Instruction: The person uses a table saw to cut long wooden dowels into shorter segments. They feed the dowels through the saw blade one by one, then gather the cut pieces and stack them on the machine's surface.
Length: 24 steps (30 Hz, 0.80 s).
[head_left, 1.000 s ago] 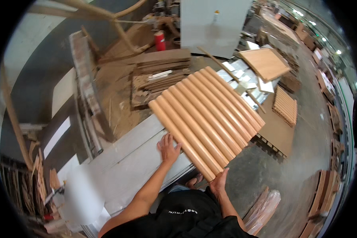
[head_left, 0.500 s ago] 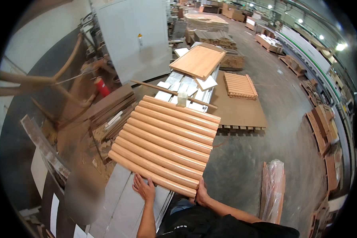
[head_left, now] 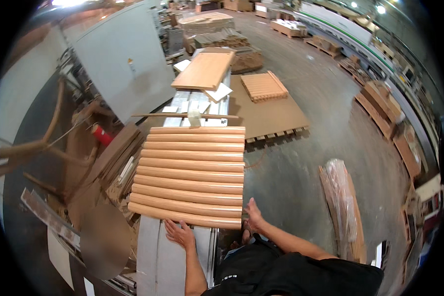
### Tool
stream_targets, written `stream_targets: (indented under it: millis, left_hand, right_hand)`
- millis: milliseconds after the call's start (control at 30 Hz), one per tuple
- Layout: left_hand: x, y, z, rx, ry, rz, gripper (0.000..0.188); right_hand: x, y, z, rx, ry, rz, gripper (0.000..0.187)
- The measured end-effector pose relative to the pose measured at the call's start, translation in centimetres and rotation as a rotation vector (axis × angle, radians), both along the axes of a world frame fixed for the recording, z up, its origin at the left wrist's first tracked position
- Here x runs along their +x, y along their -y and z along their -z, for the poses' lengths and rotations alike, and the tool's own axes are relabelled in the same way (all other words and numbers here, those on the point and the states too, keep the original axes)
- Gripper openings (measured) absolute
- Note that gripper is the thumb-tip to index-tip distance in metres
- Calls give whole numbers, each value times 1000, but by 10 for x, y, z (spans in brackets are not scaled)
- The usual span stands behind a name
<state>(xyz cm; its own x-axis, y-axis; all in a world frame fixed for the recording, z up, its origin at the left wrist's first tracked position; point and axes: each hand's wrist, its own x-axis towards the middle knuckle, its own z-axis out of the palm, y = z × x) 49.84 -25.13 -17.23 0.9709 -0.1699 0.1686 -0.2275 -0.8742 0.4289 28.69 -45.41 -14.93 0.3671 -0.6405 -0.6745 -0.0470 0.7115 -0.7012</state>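
A ribbed panel of rounded light-wood slats (head_left: 190, 175) lies flat on the grey metal table (head_left: 150, 256). At its near edge is my left hand (head_left: 181, 234), fingers spread, the tips at or just touching the last slat. My right hand (head_left: 253, 216) is off the panel's near right corner with fingers apart and nothing in it. Along the far side of the panel runs a thin wooden bar (head_left: 153, 115), with a pale block (head_left: 194, 118) on it that stands close to the farthest slat.
Beyond the bar a wooden board (head_left: 204, 70) rests among white pieces (head_left: 219, 92) on the table. To the right, slatted panels (head_left: 264, 87) sit on a sheet-topped pallet (head_left: 281, 116). Plastic-wrapped strips (head_left: 343, 202) stand nearer. Wood scraps and a red cylinder (head_left: 101, 134) are left.
The panel has turned from a slant to nearly square with the bar. My right hand has come away from its corner; my left stays near its front edge. The view has shifted right.
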Motion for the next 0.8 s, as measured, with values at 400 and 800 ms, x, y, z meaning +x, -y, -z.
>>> stream_targets:
  millis: [400,800]
  left_hand:
    - [13,39,-21,-415,180,-37,65]
    - [-218,424,-145,-757,-252,1002,47]
  right_hand:
    - [-321,39,92,-16,-605,395,54]
    - [-457,-38,180,234,-730,227,44]
